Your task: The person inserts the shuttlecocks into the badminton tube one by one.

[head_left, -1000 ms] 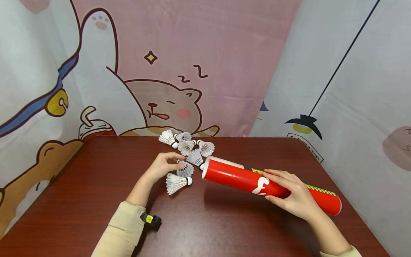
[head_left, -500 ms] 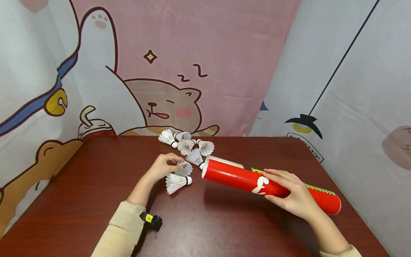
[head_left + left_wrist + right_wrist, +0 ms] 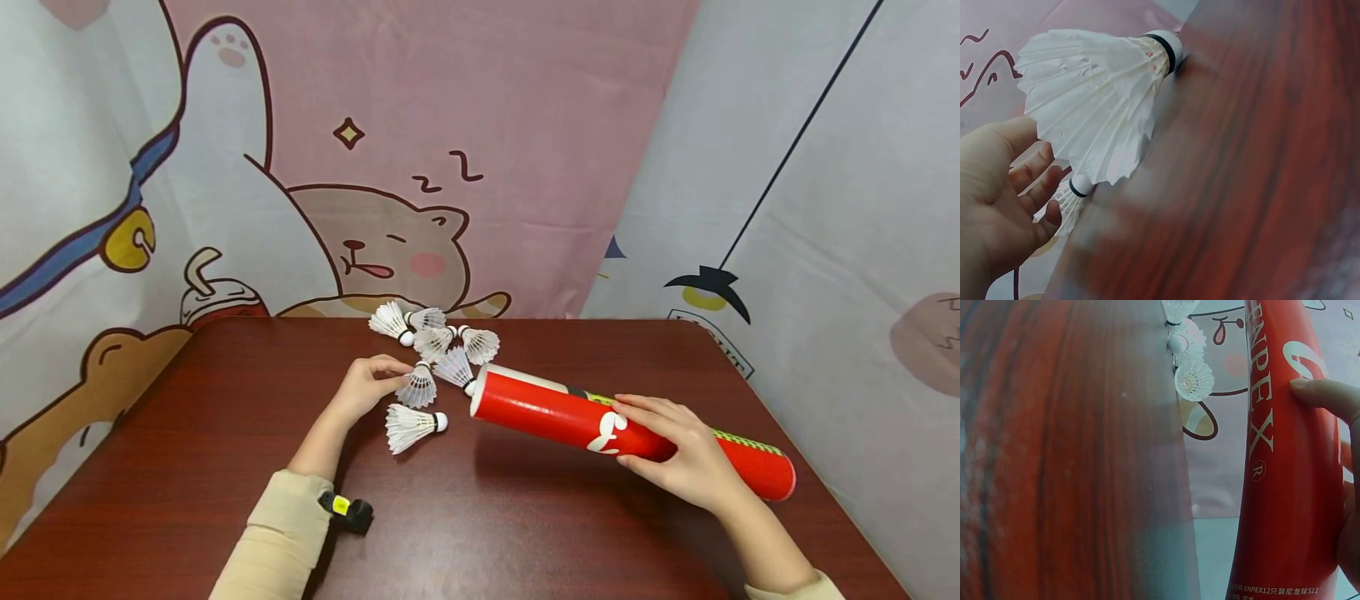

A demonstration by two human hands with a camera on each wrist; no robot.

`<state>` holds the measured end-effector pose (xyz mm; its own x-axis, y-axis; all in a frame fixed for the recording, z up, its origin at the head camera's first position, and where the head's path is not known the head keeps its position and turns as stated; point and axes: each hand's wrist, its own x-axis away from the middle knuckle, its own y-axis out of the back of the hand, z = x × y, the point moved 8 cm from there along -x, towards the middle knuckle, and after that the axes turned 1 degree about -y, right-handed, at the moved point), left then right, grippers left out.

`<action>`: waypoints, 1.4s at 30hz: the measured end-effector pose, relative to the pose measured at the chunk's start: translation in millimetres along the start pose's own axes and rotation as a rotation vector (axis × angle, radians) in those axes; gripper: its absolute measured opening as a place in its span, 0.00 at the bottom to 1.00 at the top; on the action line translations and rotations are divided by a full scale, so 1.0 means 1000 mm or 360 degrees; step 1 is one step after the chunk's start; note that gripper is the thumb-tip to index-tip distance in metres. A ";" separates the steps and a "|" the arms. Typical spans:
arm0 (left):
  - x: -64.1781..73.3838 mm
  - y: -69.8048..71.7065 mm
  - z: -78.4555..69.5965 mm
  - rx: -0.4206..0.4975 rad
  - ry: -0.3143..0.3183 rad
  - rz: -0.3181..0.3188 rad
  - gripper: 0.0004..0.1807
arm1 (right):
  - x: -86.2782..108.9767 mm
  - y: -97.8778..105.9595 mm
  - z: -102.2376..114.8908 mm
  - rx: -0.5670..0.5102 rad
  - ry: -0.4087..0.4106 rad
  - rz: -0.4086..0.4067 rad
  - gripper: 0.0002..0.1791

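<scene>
A red tube (image 3: 570, 417) is the container here, running slantwise from the centre of the head view down toward the lower right, its left end higher. The right hand (image 3: 686, 454) grips it past its middle, fingers over the top and thumb beneath. The left end has a white rim; the inside does not show in any view, so whether anything is in the tube cannot be told. The right wrist view shows ENPEX printed along its wall.

Seven shuttlecocks lie outside the tube, on the dark red-brown tabletop (image 3: 465, 533). Just left of the frame's centre, the left hand (image 3: 366, 387) pinches the gripped shuttlecock (image 3: 417, 388) between thumb and forefinger at the left of its skirt, cork pointing up the frame. That contact is hidden in the left wrist view, where the nearest shuttlecock (image 3: 407, 427) fills the upper left; in the head view it lies just below, cork to the right. A middle shuttlecock (image 3: 453, 368) has its cork just beside the tube's rim; touching or not is unclear. Four more form a rear cluster (image 3: 435, 342) above it, close together.
</scene>
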<state>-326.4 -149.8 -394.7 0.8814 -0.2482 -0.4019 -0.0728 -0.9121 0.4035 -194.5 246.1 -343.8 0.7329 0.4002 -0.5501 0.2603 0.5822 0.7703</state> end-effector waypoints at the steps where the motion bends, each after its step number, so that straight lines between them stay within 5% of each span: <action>1: -0.001 0.002 0.005 0.0001 0.0015 -0.0029 0.08 | 0.000 0.000 0.000 0.0001 0.0000 0.0001 0.42; 5: -0.002 0.009 0.013 -0.0017 0.0037 -0.0133 0.05 | -0.001 0.000 -0.001 0.0008 -0.0002 0.0006 0.42; 17: -0.001 0.024 0.008 -0.0155 0.0015 -0.0405 0.03 | 0.000 -0.001 -0.003 -0.0003 -0.0004 0.0006 0.42; 19: -0.001 0.027 0.004 -0.0121 -0.0024 -0.0446 0.03 | 0.000 -0.001 -0.003 -0.0002 -0.0003 0.0004 0.42; 22: 0.001 0.030 -0.020 -0.0064 -0.0060 -0.0485 0.04 | 0.000 -0.001 -0.002 0.0002 0.0006 0.0002 0.42; 27: 0.003 0.031 -0.058 -0.0020 -0.0061 -0.0493 0.05 | 0.000 -0.001 -0.003 -0.0006 0.0010 0.0000 0.42; 38: 0.001 0.022 -0.082 0.0255 -0.0020 -0.0431 0.05 | 0.001 -0.001 -0.002 0.0006 0.0004 -0.0007 0.43; 42: -0.002 0.016 -0.074 0.0395 0.0037 -0.0403 0.06 | 0.001 -0.002 -0.002 0.0009 -0.0002 -0.0008 0.43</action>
<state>-294.5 -139.7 -326.5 0.8963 0.0008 -0.4435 0.0405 -0.9960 0.0802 -195.8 246.8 -346.1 0.7324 0.3965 -0.5535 0.2675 0.5800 0.7694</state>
